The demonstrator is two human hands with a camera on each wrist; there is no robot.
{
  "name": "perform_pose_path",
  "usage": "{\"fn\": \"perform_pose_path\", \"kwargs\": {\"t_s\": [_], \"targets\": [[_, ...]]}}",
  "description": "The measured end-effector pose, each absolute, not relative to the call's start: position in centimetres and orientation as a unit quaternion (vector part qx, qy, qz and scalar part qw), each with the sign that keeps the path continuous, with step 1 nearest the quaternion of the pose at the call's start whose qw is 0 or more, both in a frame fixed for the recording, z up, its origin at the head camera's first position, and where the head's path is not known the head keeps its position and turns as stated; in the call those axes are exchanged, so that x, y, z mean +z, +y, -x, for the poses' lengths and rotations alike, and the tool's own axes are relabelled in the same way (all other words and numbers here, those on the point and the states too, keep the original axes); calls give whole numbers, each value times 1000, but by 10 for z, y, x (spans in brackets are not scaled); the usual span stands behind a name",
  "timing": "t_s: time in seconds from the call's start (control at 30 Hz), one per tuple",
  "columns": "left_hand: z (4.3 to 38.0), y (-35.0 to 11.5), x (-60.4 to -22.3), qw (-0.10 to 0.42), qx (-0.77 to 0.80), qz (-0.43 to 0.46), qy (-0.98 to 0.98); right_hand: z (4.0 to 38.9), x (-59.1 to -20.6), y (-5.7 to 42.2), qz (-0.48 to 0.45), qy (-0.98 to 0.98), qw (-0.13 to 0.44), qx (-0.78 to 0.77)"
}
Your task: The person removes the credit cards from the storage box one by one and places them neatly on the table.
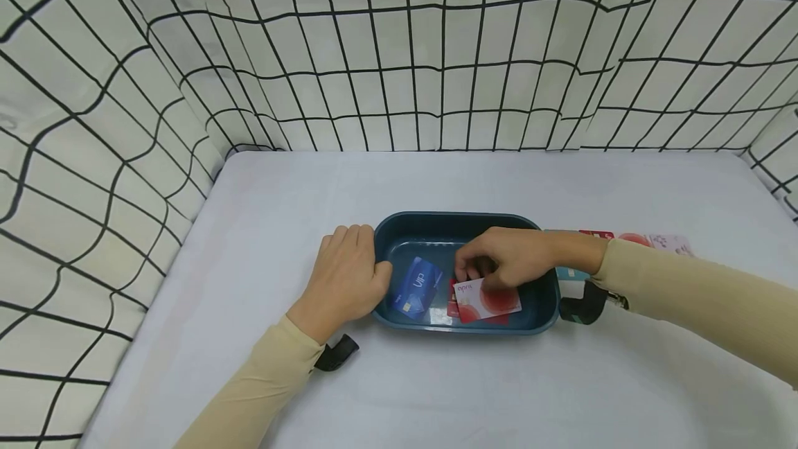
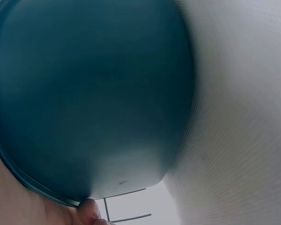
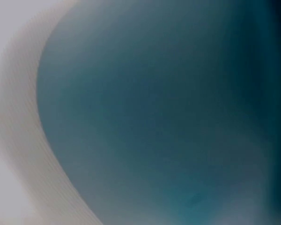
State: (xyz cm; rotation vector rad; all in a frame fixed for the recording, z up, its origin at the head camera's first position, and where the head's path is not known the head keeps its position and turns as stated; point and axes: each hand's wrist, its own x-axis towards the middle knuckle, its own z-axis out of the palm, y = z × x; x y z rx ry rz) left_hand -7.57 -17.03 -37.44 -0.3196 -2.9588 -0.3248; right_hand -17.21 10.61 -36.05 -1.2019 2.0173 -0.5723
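Observation:
A dark teal plastic tray stands on the white table. My left hand grips its left rim; in the left wrist view fingertips show at the edge of the tray's outer wall. Reaching in from the right, my right hand pinches a white card with red circles, thumb on top. Red cards lie under that card, partly hidden. A blue VIP card lies flat in the tray's left half. Only the blurred tray wall fills the right wrist view, without the hand.
Right of the tray, partly behind my right forearm, lie several more cards: a pink patterned one, a red one and a teal one. Black wire mesh over white cloth borders the table at the back and sides.

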Motion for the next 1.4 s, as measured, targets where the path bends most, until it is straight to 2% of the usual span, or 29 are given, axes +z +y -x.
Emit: {"fn": "perform_pose_path", "kwargs": {"t_s": [1.4], "targets": [[74, -170, -373, 83, -96, 110, -986, 162, -325, 121, 439, 787, 322, -290]]}}
